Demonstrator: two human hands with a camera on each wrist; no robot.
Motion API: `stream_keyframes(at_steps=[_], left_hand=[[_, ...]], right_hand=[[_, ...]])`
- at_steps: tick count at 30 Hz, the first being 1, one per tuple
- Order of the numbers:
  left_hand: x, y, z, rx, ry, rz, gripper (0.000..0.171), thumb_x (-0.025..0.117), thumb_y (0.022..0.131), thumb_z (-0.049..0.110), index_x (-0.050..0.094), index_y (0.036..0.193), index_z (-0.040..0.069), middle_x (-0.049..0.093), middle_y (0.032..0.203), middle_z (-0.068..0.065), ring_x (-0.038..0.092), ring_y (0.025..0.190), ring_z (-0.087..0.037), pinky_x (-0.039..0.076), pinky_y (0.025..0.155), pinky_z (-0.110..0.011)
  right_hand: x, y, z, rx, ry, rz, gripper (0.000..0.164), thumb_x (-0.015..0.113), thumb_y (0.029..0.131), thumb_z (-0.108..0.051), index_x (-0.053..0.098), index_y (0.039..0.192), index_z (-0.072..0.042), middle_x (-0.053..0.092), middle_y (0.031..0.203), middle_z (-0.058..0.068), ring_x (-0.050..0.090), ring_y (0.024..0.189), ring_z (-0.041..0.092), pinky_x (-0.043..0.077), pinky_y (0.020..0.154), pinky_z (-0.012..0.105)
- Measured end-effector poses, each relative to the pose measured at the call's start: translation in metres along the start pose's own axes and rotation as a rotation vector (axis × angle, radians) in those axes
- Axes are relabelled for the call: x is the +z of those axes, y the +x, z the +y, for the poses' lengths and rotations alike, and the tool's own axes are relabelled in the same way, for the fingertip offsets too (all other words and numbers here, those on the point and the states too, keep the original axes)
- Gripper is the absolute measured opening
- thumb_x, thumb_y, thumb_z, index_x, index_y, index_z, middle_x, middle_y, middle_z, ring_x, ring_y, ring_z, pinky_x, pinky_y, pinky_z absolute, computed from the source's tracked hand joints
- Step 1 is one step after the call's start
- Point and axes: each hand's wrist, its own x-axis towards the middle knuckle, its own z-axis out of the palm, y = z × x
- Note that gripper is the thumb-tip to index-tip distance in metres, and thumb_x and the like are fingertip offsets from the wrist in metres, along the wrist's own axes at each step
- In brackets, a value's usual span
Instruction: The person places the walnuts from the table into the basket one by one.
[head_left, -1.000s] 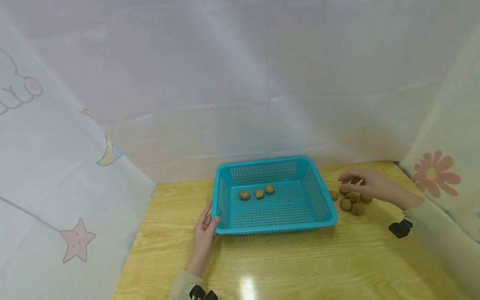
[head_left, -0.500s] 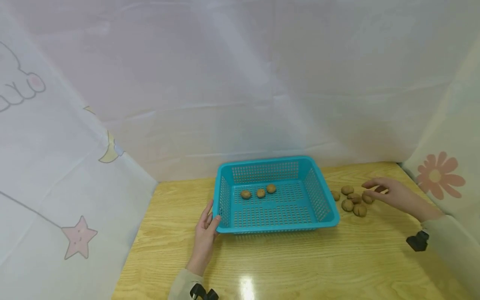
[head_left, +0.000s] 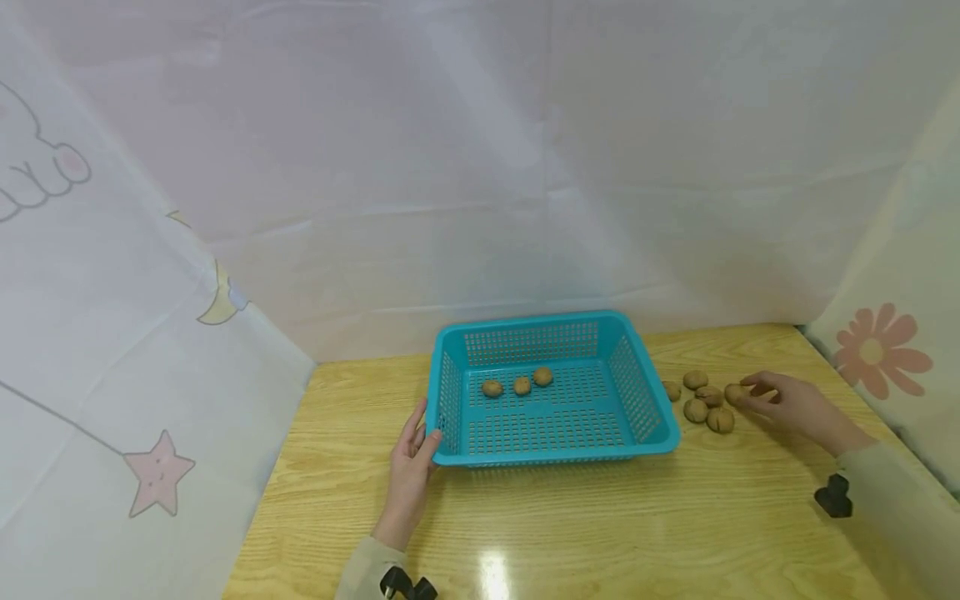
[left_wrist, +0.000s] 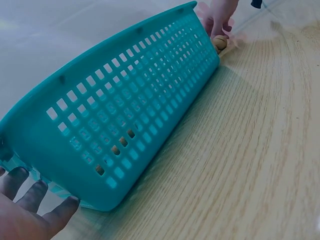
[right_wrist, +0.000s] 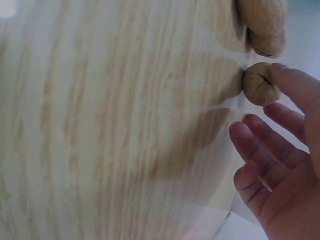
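Note:
A blue plastic basket (head_left: 536,460) with perforated walls stands on the wooden table. Three walnuts (head_left: 522,386) lie on its floor. My left hand (head_left: 408,475) holds the basket at its left end, thumb over the rim and fingers against the outside, as the left wrist view also shows from below. Right of the basket, my right hand (head_left: 795,408) pinches a walnut (right_wrist: 261,84) between thumb and index finger, the other fingers loosely bent. That walnut sits at the right side of a small group of walnuts (head_left: 696,410) on the table.
The wooden table (head_left: 585,533) reaches back to a pale hanging cloth (head_left: 480,208). Cloth with a star and moon print stands at the left, and one with a flower (head_left: 873,350) at the right. Black camera mounts (head_left: 834,497) sit on both wrists.
My right hand has moved right from over the group's back walnut, then lowered to the rightmost walnut and taken it between the fingertips. My left hand keeps its hold on the basket.

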Motion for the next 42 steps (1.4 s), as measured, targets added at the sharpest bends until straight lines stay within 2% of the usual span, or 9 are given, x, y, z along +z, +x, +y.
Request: stream_keyframes(at_steps=[6, 13, 16, 23, 30, 42], left_hand=[[0.000, 0.000, 0.001, 0.003, 0.004, -0.001, 0.065, 0.060, 0.107, 0.017, 0.030, 0.166, 0.020, 0.042, 0.162, -0.019, 0.048, 0.142, -0.042, 0.054, 0.105, -0.046], [0.001, -0.001, 0.001, -0.007, 0.003, -0.002, 0.067, 0.061, 0.107, 0.019, 0.029, 0.166, 0.020, 0.041, 0.162, -0.019, 0.048, 0.143, -0.040, 0.054, 0.104, -0.046], [0.001, -0.001, 0.001, -0.009, -0.004, 0.001, 0.067, 0.061, 0.107, 0.019, 0.030, 0.166, 0.020, 0.042, 0.162, -0.018, 0.048, 0.142, -0.041, 0.055, 0.104, -0.046], [0.002, -0.002, 0.002, 0.002, -0.008, 0.007, 0.067, 0.060, 0.107, 0.016, 0.029, 0.166, 0.017, 0.043, 0.161, -0.019, 0.049, 0.141, -0.040, 0.055, 0.103, -0.044], [0.001, -0.002, 0.002, -0.003, -0.015, 0.010, 0.067, 0.061, 0.107, 0.017, 0.030, 0.166, 0.019, 0.042, 0.162, -0.018, 0.050, 0.141, -0.038, 0.057, 0.101, -0.040], [0.002, -0.002, 0.003, 0.011, 0.003, 0.000, 0.068, 0.058, 0.108, 0.016, 0.024, 0.167, 0.012, 0.043, 0.160, -0.021, 0.051, 0.140, -0.041, 0.054, 0.104, -0.046]], right_hand=[[0.004, 0.003, 0.001, 0.008, 0.021, -0.001, 0.055, 0.063, 0.105, -0.035, 0.056, 0.135, 0.011, 0.065, 0.114, 0.034, 0.067, 0.095, 0.046, 0.057, 0.077, 0.060], [0.005, 0.004, 0.000, -0.004, 0.029, 0.004, 0.049, 0.064, 0.105, -0.027, 0.056, 0.134, 0.012, 0.066, 0.111, 0.031, 0.067, 0.092, 0.043, 0.057, 0.075, 0.058], [0.003, 0.002, -0.002, -0.005, 0.035, 0.007, 0.049, 0.064, 0.105, -0.026, 0.055, 0.135, 0.012, 0.065, 0.112, 0.032, 0.068, 0.091, 0.042, 0.058, 0.073, 0.056], [-0.005, -0.003, -0.012, -0.010, 0.060, 0.017, 0.056, 0.064, 0.105, -0.034, 0.053, 0.142, 0.007, 0.062, 0.122, 0.034, 0.068, 0.094, 0.040, 0.059, 0.071, 0.052], [-0.015, -0.005, -0.035, -0.057, 0.045, 0.042, 0.052, 0.065, 0.104, -0.034, 0.057, 0.140, 0.002, 0.065, 0.122, 0.030, 0.068, 0.094, 0.035, 0.058, 0.072, 0.052], [-0.030, -0.006, -0.086, -0.160, 0.005, 0.051, 0.043, 0.068, 0.103, -0.028, 0.062, 0.139, -0.005, 0.067, 0.121, 0.018, 0.066, 0.093, 0.022, 0.056, 0.070, 0.036]])
